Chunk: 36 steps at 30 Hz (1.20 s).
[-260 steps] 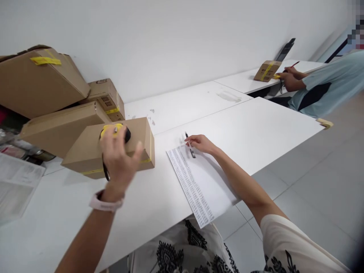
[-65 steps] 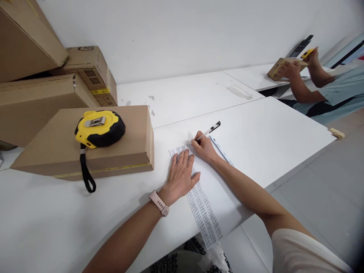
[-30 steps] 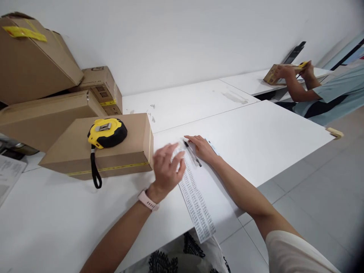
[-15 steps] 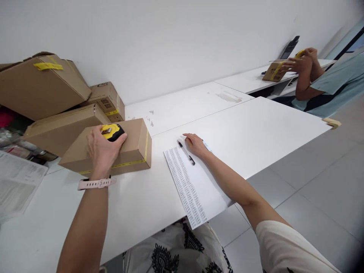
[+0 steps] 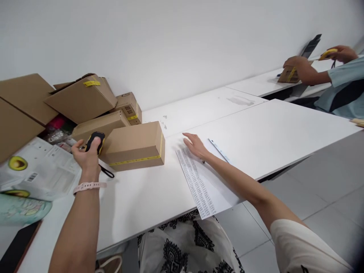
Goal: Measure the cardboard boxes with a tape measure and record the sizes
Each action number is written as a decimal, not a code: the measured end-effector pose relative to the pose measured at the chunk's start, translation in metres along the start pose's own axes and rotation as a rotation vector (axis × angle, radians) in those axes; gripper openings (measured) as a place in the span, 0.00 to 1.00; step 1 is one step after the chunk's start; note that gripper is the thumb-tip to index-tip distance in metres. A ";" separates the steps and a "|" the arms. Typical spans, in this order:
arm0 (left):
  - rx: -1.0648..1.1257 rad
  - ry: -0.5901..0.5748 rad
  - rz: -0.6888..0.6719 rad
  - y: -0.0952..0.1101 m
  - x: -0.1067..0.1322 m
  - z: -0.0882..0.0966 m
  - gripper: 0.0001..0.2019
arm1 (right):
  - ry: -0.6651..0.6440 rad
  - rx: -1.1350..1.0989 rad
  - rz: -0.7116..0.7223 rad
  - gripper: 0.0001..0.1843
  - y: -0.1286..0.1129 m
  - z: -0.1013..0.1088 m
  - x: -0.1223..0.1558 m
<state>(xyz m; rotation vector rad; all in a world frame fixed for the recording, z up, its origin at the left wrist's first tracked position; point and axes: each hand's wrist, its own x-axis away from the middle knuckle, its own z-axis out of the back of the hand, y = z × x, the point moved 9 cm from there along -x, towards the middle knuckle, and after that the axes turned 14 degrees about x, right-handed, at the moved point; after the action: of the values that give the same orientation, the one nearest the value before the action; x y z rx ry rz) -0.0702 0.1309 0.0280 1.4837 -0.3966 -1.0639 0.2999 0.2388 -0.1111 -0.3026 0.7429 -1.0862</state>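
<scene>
Box (image 5: 135,144): on the table (image 5: 133,197), left; best kept still.
Sheet (image 5: 212,185): right of it; best kept flat.
Right hand (image 5: 196,145): loosely spread over the sheet's far end.
Left hand (image 5: 88,157): pinches the tape measure (image 5: 97,135) by the box's left end.
Strap (image 5: 107,173): best kept clear.

**Cardboard corner plus a table neighbor**

So at 10 o'clock there's a tilted box (image 5: 82,99) with yellow tape on it, overlapping a flatter box (image 5: 99,123), and a taped carton (image 5: 127,106) right by the white wall (image 5: 199,45). Another big box (image 5: 22,100) is at 9. Between 8 and 9: an avocado-print pack (image 5: 42,165) touching a teal pouch (image 5: 25,210). Dark slab (image 5: 18,248) at 8, can't tell what it is. Between 2 and 3, a person (image 5: 348,72) in pale blue holds a yellow tool (image 5: 327,54) near a small box (image 5: 288,74). Tile floor (image 5: 295,201) at 4.
</scene>
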 end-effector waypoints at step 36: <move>0.535 -0.587 0.501 0.069 0.141 -0.016 0.30 | -0.691 -0.948 -0.159 0.34 -0.214 0.016 0.069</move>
<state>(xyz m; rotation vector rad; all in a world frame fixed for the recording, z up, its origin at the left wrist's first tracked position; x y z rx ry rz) 0.0380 0.0168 0.0358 1.3786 -1.4806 -1.0022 0.1817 0.0790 -0.0060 -1.4820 0.5550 -0.6255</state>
